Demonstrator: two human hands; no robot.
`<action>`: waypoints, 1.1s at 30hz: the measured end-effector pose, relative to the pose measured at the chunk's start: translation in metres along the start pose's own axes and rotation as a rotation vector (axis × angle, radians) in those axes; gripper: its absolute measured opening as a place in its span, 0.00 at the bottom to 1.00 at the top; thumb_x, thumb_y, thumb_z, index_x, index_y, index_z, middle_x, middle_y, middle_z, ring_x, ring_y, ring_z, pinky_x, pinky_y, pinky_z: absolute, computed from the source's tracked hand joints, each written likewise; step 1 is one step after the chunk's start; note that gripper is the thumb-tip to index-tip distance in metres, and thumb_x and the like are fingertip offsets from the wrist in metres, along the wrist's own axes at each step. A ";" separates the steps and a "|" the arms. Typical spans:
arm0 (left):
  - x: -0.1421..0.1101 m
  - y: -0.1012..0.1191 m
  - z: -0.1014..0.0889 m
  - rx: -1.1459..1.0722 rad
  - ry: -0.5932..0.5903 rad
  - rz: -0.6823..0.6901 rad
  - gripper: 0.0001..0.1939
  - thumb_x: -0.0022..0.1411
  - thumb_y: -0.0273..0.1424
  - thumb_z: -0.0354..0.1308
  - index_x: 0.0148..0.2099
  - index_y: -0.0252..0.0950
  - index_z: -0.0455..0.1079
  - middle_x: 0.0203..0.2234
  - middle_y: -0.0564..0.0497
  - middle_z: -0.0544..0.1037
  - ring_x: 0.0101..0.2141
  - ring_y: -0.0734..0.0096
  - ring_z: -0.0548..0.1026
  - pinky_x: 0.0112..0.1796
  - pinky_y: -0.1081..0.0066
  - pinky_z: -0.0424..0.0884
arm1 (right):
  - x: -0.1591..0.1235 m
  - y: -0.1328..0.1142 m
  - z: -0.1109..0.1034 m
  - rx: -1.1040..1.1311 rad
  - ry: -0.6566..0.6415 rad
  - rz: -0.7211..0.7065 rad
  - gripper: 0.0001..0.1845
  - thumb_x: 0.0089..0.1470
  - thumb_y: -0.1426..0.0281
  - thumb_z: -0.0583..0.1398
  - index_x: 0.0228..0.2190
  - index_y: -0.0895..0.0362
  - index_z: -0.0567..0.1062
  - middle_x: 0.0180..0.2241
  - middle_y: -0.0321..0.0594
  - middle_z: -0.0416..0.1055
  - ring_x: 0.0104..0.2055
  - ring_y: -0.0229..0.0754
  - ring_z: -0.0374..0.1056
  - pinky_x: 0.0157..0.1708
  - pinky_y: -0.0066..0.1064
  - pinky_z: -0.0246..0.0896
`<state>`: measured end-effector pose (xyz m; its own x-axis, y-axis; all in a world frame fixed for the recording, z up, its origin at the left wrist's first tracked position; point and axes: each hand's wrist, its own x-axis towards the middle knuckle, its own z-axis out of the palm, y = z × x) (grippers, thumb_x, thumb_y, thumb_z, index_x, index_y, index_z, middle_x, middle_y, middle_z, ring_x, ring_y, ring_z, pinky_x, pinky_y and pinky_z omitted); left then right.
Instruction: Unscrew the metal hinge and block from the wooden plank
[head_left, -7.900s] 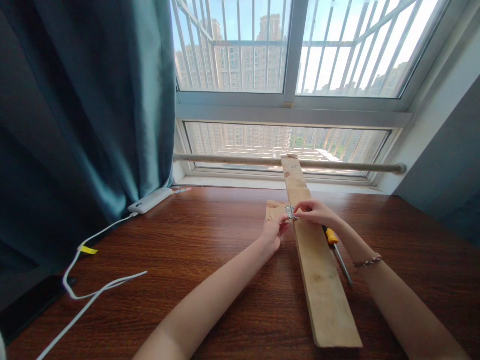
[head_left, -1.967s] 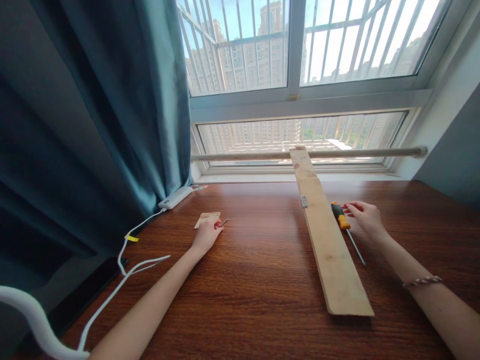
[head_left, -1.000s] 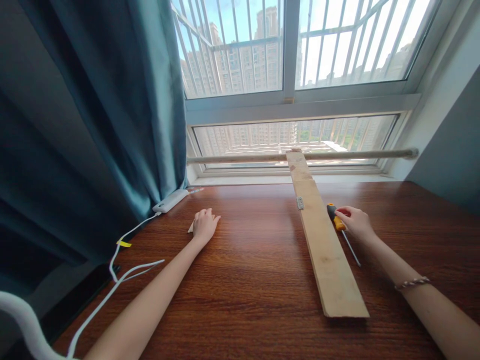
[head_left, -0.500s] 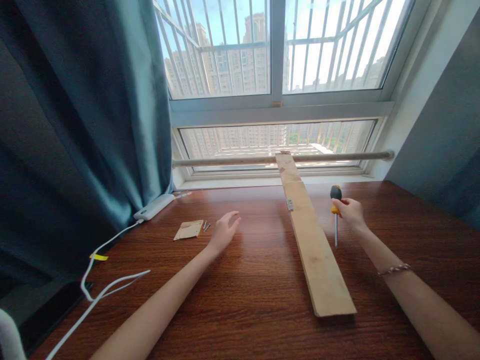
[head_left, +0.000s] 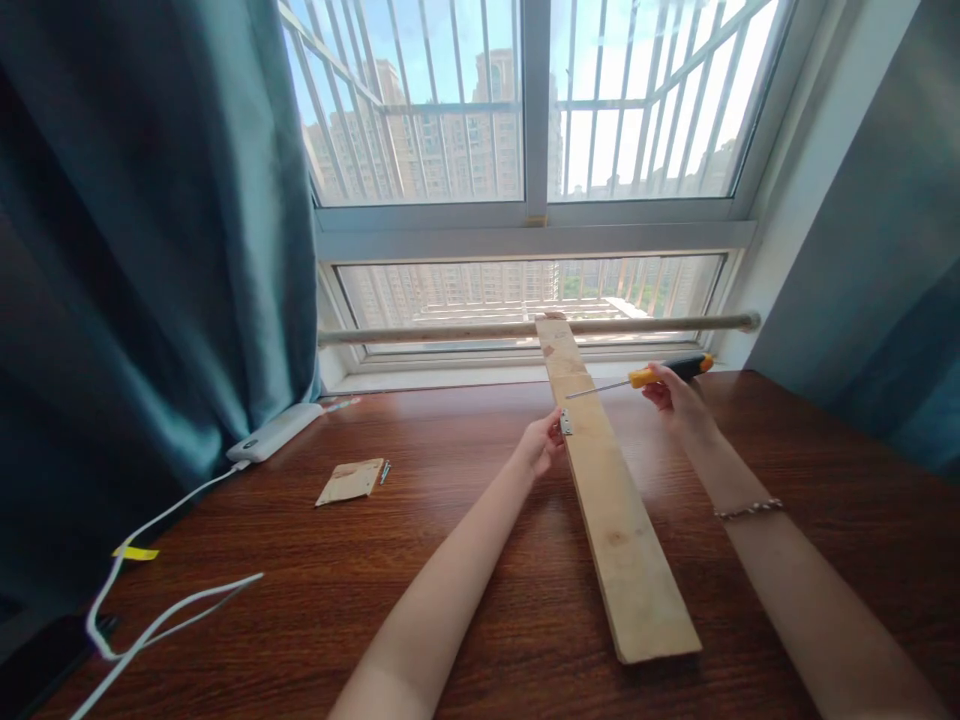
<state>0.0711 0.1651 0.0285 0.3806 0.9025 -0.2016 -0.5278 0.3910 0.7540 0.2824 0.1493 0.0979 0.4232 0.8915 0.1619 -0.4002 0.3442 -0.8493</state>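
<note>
A long pale wooden board [head_left: 622,520] lies lengthwise, its far end resting on the bar by the window. On the board's left edge sits a small metal hinge [head_left: 566,422]. My left hand [head_left: 541,447] is closed at that hinge, thumb and fingers pinched against it; whether a screw is also between them I cannot make out. In my right hand [head_left: 675,402] is a screwdriver with a black and yellow handle [head_left: 684,368]. Its shaft points left across the board, and the tip is close above the hinge.
Left of the board, a small thin wooden piece [head_left: 349,482] lies beside screws [head_left: 385,471] on the brown table [head_left: 465,580]. A white power strip [head_left: 276,433] with a white cable stands near the curtain [head_left: 225,200]. A horizontal bar [head_left: 435,333] crosses the window.
My left hand has moved right from near the screws to the hinge. The screwdriver has swung from pointing down to pointing left over the board. The view has shifted slightly.
</note>
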 end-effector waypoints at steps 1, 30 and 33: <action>-0.001 0.000 -0.001 0.028 0.016 0.012 0.11 0.54 0.35 0.59 0.36 0.31 0.71 0.29 0.46 0.77 0.26 0.73 0.75 0.30 0.73 0.70 | 0.001 0.002 -0.002 -0.028 0.010 -0.001 0.13 0.32 0.69 0.68 0.24 0.59 0.73 0.22 0.34 0.73 0.18 0.32 0.67 0.17 0.20 0.65; -0.012 0.006 -0.001 -0.055 0.117 -0.014 0.06 0.54 0.27 0.59 0.34 0.29 0.72 0.26 0.46 0.77 0.26 0.74 0.74 0.32 0.74 0.70 | -0.026 -0.010 0.019 -0.174 -0.029 -0.189 0.14 0.32 0.69 0.69 0.23 0.63 0.73 0.23 0.39 0.73 0.23 0.37 0.70 0.17 0.22 0.67; -0.010 0.006 -0.002 -0.060 0.125 -0.019 0.05 0.55 0.27 0.57 0.34 0.30 0.72 0.26 0.46 0.77 0.26 0.74 0.74 0.32 0.73 0.69 | -0.025 -0.009 0.018 -0.216 -0.023 -0.190 0.14 0.32 0.69 0.69 0.23 0.63 0.74 0.23 0.39 0.73 0.22 0.38 0.70 0.17 0.23 0.67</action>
<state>0.0625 0.1582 0.0334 0.2955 0.9089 -0.2942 -0.5676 0.4147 0.7112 0.2606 0.1293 0.1101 0.4547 0.8242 0.3374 -0.1324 0.4372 -0.8896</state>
